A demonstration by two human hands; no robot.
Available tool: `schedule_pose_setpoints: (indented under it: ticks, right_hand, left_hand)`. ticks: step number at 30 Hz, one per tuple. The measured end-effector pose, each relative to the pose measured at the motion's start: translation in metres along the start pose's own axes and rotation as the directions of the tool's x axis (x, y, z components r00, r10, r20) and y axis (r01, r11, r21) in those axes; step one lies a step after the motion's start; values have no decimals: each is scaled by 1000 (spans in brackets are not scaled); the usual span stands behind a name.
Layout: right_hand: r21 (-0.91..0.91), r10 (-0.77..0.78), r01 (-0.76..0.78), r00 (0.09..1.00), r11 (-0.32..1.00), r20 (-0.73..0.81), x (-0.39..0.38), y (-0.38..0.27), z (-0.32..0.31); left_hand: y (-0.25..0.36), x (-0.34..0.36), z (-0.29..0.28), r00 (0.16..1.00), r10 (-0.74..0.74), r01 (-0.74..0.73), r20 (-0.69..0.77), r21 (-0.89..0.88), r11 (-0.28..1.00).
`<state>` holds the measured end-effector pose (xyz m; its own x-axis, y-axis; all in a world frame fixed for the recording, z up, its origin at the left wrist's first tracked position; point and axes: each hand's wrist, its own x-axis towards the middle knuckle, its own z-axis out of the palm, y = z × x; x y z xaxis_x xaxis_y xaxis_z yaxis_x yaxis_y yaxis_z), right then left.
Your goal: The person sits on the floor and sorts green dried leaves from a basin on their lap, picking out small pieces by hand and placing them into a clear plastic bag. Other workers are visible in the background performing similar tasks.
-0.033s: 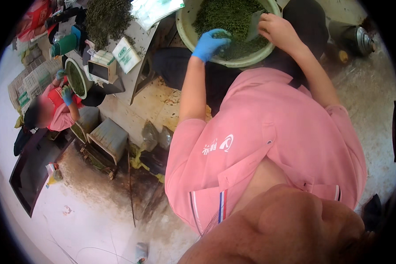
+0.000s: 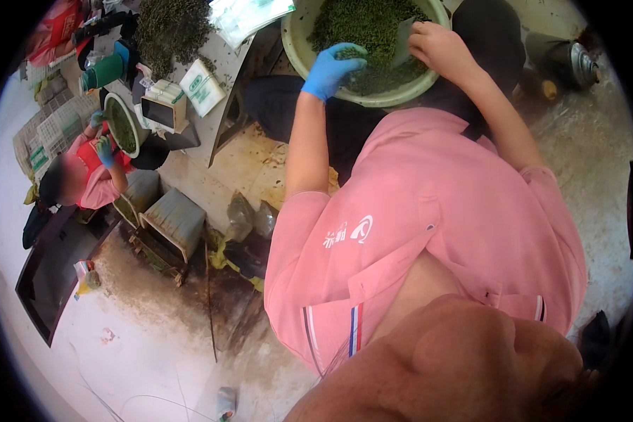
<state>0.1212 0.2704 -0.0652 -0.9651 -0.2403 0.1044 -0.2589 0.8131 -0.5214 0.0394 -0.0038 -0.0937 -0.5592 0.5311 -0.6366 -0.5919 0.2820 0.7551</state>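
A pale round basin [image 2: 383, 100] rests by my legs, holding a heap of small green berries [image 2: 362, 28] that look like green peppercorns. My left hand [image 2: 334, 70], in a blue glove, hangs over the near left part of the basin. Its fingers curve apart from the thumb, and nothing shows between them. At the right side of the basin, my bare right hand [image 2: 443, 50] pinches a thin, greyish, see-through plastic piece [image 2: 403, 43]. The lower end of that piece reaches down to the berries; its exact kind is unclear.
To the left stands a table with a berry pile [image 2: 170, 35], plastic packets [image 2: 250, 15] and a packet stack [image 2: 202, 88]. Beyond it, a co-worker in blue gloves holds another basin [image 2: 135, 123]. Grey bins [image 2: 176, 221] stand on the floor. A dark cylinder [image 2: 559, 58] is at right.
My left hand has shifted slightly up and left, its fingers a little more spread. My right hand has moved slightly left with the plastic piece.
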Motion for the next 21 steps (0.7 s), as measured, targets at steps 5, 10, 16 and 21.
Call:
schedule_pose_setpoints:
  ticks: [5,10,16,21]
  right_hand:
    - [-114,-171,167,985,979,-24,23,-11,38]
    - [-208,-222,219,975,953,8,36,-25,46]
    - [-254,-202,190,979,948,-21,27,-22,50]
    - [-225,-206,190,977,956,-50,28,-21,56]
  left_hand:
    - [65,-35,29,957,288,-290,-28,-103,952]
    - [47,-12,29,851,524,-455,-22,468,758]
    - [53,-12,35,867,496,-337,-48,678,653]
    - [52,-15,41,857,511,-393,-70,553,734]
